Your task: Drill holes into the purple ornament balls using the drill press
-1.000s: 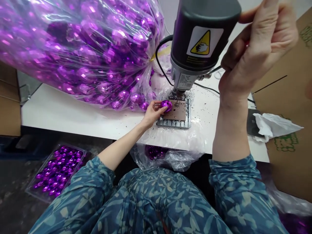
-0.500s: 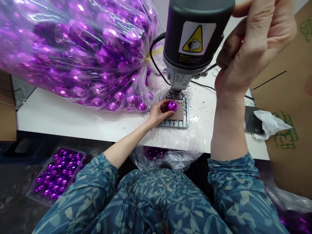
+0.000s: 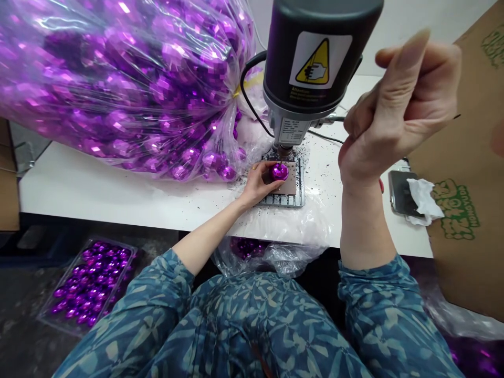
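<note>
A small bench drill [image 3: 311, 63] stands on the white table [image 3: 98, 189], with a grey motor housing and a yellow warning label. My left hand [image 3: 258, 184] is closed on a faceted purple ball [image 3: 279, 171], which it holds on the drill's metal base plate [image 3: 297, 191] right under the spindle. My right hand [image 3: 394, 113] is raised beside the drill head, its fingers wrapped round the thin metal feed lever [image 3: 334, 119].
A big clear bag [image 3: 118, 84] full of purple balls lies across the table's left. A tray of purple balls [image 3: 88, 281] sits on the floor at left. A phone with tissue [image 3: 409, 191] and a cardboard box [image 3: 468, 173] are at right. A second bag of balls [image 3: 255, 252] hangs below the table edge.
My left hand has slid the purple ball further under the spindle. My right hand has come down with the lever.
</note>
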`<state>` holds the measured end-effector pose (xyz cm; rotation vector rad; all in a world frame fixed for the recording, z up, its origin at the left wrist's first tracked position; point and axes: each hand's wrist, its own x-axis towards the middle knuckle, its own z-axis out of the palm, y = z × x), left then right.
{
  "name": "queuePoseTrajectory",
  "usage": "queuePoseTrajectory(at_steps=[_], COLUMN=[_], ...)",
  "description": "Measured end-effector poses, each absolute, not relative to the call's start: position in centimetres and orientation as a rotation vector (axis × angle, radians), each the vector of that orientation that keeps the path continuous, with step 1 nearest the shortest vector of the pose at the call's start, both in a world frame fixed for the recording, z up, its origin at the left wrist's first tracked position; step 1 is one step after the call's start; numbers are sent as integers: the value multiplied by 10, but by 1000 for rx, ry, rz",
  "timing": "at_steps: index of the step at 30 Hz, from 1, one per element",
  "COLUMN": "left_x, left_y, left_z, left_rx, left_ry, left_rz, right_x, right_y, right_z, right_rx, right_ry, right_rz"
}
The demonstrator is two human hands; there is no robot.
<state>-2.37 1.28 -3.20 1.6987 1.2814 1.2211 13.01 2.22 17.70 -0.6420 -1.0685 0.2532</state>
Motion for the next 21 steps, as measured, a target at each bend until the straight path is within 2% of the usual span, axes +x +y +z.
queuePoseTrajectory(at_steps=[5,11,21], left_x=[-23,-23,-23], left_y=[13,12,11], left_z=[-33,-34,-33], left_rx=[1701,1693,1678], left_ry=[1283,1257,1241], left_rz=[1222,1234,1250], right_x=[134,138,142], right_y=[14,10,26], right_z=[156,142,120], right_rx=[-574,-687,-557], right_ry=[-1076,-1101,-1062], right_rz=[236,151,103])
